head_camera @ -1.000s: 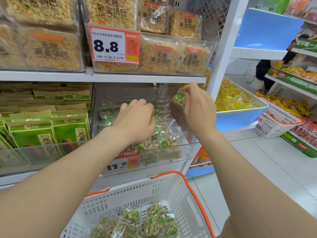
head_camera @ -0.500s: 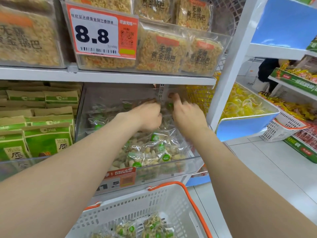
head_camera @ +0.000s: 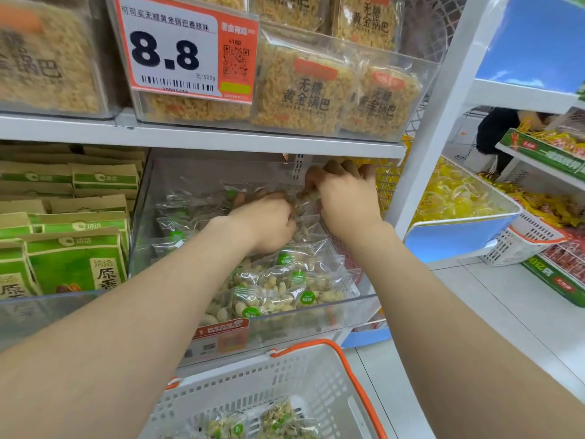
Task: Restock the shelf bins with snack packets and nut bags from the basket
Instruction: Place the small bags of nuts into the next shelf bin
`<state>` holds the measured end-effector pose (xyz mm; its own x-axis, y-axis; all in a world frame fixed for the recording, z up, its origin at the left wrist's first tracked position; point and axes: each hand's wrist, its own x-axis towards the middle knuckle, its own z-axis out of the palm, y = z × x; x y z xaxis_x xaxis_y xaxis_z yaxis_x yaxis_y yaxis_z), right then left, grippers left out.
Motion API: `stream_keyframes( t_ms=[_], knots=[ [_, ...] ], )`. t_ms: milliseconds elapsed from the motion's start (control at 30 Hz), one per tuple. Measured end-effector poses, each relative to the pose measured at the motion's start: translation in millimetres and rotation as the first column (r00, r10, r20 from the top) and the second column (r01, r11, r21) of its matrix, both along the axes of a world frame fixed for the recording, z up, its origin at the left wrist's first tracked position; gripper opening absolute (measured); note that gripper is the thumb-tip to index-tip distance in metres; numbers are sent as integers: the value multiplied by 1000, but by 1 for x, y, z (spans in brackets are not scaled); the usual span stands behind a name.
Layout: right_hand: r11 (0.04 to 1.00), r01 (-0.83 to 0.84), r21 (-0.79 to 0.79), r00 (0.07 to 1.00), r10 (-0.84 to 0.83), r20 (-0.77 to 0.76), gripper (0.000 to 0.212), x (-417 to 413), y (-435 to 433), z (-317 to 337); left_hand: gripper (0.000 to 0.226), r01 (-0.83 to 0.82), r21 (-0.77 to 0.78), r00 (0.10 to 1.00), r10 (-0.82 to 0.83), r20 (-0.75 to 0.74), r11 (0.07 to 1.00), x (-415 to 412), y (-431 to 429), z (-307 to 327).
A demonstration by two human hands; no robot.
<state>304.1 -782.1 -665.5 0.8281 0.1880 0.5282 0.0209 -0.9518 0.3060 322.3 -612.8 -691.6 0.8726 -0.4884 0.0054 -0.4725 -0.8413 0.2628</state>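
Observation:
A clear shelf bin [head_camera: 316, 315] under the upper shelf holds several transparent nut bags [head_camera: 285, 280] with green round labels. Both my hands are deep inside it. My left hand [head_camera: 269, 223] lies knuckles-up on the pile, its fingertips buried among the bags, so what it grips is hidden. My right hand [head_camera: 345, 201] is at the bin's back right corner, fingers curled, pinching a nut bag [head_camera: 311, 194] against the thumb. Below, the white basket [head_camera: 316, 375] with an orange rim holds more nut bags [head_camera: 278, 419].
Green paper seed bags [head_camera: 72, 258] fill the bin to the left. Rice-crust packets [head_camera: 304, 90] and an 8.8 price tag [head_camera: 186, 49] sit above the shelf board [head_camera: 221, 137]. A white post [head_camera: 443, 106], a blue bin [head_camera: 456, 242] of yellow sweets and another basket [head_camera: 522, 239] are to the right.
Both hands have pushed further back into the clear bin. My right hand carried its nut bag from the bin's right edge to the back corner. The view has moved closer.

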Motion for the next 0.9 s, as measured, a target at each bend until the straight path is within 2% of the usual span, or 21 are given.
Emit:
stream_keyframes(
  t_ms=[67,133,267,367,500,567,667,733,800,900],
  knots=[
    [1000,11,15,1000,-11,-21,36,2,4,4,25,-16,6,1000,16,-4,1000,-1,1,1],
    [999,46,19,994,-44,-105,35,5,8,8,25,-18,-8,1000,18,-8,1000,-3,2,3],
    [990,131,-58,941,-143,-308,38,13,23,21,26,-13,-38,1000,13,3,999,-7,4,6],
    [982,157,-103,914,-184,-361,38,18,27,21,27,-19,-45,1000,19,5,999,-9,4,6],
    [983,156,-94,871,-182,-457,64,21,26,7,27,6,-72,1000,-6,-1,997,-8,4,5],
    [985,170,-23,890,-163,-426,74,26,24,9,26,2,-77,1000,-3,-16,997,-7,4,5],
    [978,193,83,939,-160,-306,54,30,12,15,25,-3,-84,999,0,-45,996,-7,4,4],
    [982,171,83,934,-134,-332,44,29,5,17,26,-9,-83,999,4,-54,997,-7,5,5],
    [991,133,33,915,-110,-389,44,27,1,17,28,-21,-78,998,16,-64,997,-7,5,5],
    [997,65,32,934,-50,-355,40,24,-5,11,27,-24,-57,998,20,-66,998,-8,5,5]
  ],
)
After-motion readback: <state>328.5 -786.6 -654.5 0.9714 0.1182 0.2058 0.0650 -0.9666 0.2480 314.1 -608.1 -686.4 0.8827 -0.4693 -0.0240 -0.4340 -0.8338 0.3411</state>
